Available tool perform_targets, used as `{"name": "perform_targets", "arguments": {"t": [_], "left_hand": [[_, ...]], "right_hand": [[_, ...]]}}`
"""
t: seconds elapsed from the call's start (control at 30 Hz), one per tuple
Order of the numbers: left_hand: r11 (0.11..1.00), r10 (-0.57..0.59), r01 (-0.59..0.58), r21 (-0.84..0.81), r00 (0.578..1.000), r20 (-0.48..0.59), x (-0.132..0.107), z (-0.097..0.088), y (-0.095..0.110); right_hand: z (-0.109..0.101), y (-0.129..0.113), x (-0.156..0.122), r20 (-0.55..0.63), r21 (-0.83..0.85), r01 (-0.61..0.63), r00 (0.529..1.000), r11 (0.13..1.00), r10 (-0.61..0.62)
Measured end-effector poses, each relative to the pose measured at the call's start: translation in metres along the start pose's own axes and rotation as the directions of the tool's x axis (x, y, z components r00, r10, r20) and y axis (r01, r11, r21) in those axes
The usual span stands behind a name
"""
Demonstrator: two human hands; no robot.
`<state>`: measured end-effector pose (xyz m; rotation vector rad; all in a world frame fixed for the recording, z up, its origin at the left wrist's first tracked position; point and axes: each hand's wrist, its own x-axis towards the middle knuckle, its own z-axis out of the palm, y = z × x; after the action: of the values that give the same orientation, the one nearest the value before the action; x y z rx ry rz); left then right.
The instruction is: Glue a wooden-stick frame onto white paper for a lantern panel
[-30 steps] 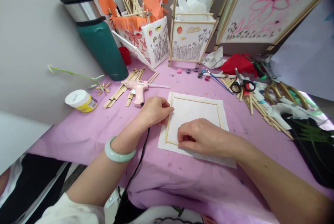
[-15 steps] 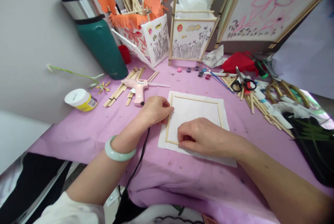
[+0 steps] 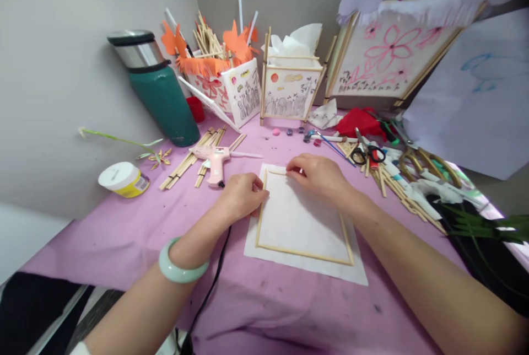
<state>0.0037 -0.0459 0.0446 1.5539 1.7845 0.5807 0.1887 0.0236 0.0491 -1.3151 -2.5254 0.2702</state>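
Note:
A square frame of thin wooden sticks (image 3: 306, 254) lies on a sheet of white paper (image 3: 301, 220), whose edges stick out past it. My left hand (image 3: 243, 196) is closed at the frame's left stick, thumb and fingers pinching it near the upper part. At the far side, my right hand (image 3: 317, 174) pinches the top stick, hiding its right portion and the upper right corner. A pink glue gun (image 3: 217, 163) lies just beyond my left hand, and its black cord (image 3: 219, 264) runs down past my left wrist.
Bundled sticks (image 3: 192, 159) and a yellow-white jar (image 3: 124, 179) lie left. A green bottle (image 3: 163, 101) leans behind them. Decorated paper boxes (image 3: 243, 93) stand at the back. Black-handled scissors (image 3: 367, 151), loose sticks (image 3: 413, 205) and a red cloth (image 3: 360, 122) crowd the right.
My right hand has moved from the frame's near stick to its far stick, uncovering the near side. My left hand stays at the left stick. The camera view has tilted up.

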Motion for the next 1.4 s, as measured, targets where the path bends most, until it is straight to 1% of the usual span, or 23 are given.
{"name": "perform_targets", "arguments": {"t": [0.13, 0.23, 0.43, 0.6, 0.73, 0.9, 1.23, 1.4], "left_hand": [[0.998, 0.050, -0.049, 0.049, 0.998, -0.026, 0.000, 0.001, -0.001], [0.993, 0.084, -0.081, 0.081, 0.996, -0.038, 0.000, 0.002, -0.002], [0.983, 0.097, -0.088, 0.160, 0.994, -0.049, -0.001, 0.003, -0.001], [0.987, 0.080, -0.074, 0.144, 0.996, -0.032, -0.001, 0.004, -0.001], [0.982, 0.098, -0.089, 0.166, 0.994, -0.047, -0.001, 0.005, -0.003], [0.974, 0.085, -0.072, 0.214, 0.995, -0.052, 0.001, 0.005, -0.001], [0.967, 0.097, -0.080, 0.241, 0.994, -0.059, -0.001, 0.006, 0.000], [0.961, 0.111, -0.085, 0.263, 0.990, -0.085, -0.003, 0.008, 0.002]], "right_hand": [[0.014, 0.004, 0.006, -0.025, -0.050, -0.011, 1.000, 0.999, 0.010], [0.019, 0.004, 0.004, -0.044, -0.053, -0.003, 0.999, 0.999, 0.001], [0.020, 0.006, 0.003, -0.067, 0.002, 0.011, 0.998, 1.000, -0.011], [0.021, 0.007, 0.002, -0.078, 0.041, 0.029, 0.997, 0.999, -0.026], [0.022, 0.009, 0.001, -0.080, 0.049, 0.036, 0.996, 0.998, -0.032], [0.026, 0.010, 0.001, -0.113, 0.051, 0.032, 0.993, 0.998, -0.026], [0.028, 0.012, 0.001, -0.132, 0.064, 0.045, 0.991, 0.997, -0.036], [0.028, 0.012, 0.001, -0.138, 0.065, 0.052, 0.989, 0.997, -0.043]]}}
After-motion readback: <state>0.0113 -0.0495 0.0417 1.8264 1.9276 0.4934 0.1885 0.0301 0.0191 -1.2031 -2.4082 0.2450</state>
